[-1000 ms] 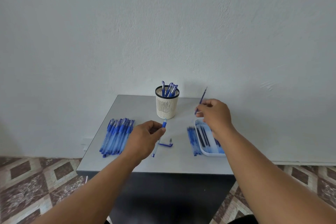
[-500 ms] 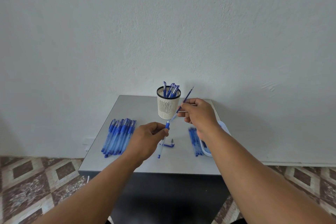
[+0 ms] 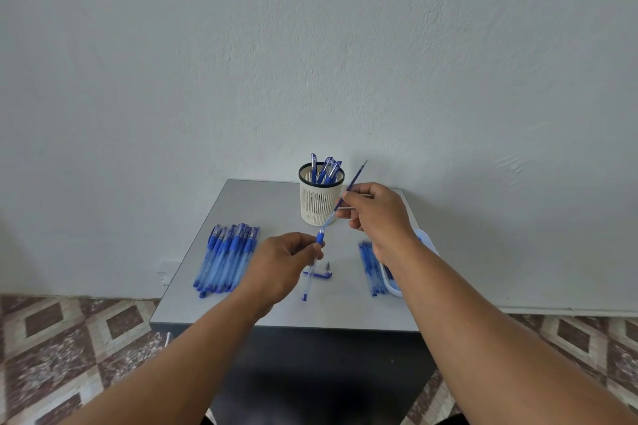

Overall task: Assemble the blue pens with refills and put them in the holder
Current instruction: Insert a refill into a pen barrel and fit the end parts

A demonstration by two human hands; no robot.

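Two hands, one pen, one refill

Left hand (image 3: 281,264) pinching pen barrel (image 3: 312,269) by its blue grip, above table (image 3: 262,203) centre. Right hand (image 3: 374,214) at 1 o'clock pinching refill (image 3: 348,191), lower end at barrel mouth. Holder (image 3: 319,200) at 12, pens inside. Pen bundle (image 3: 226,260) at 9; tray (image 3: 423,240) at 3; cap (image 3: 319,274) under barrel.

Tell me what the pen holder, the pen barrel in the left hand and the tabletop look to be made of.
Pen holder: probably moulded plastic, matt cream with slotted walls and a black rim.
Pen barrel: translucent plastic; its blue grip looks rubbery, though that is uncertain.
Tabletop: smooth grey with a faint sheen, perhaps laminate or painted metal.
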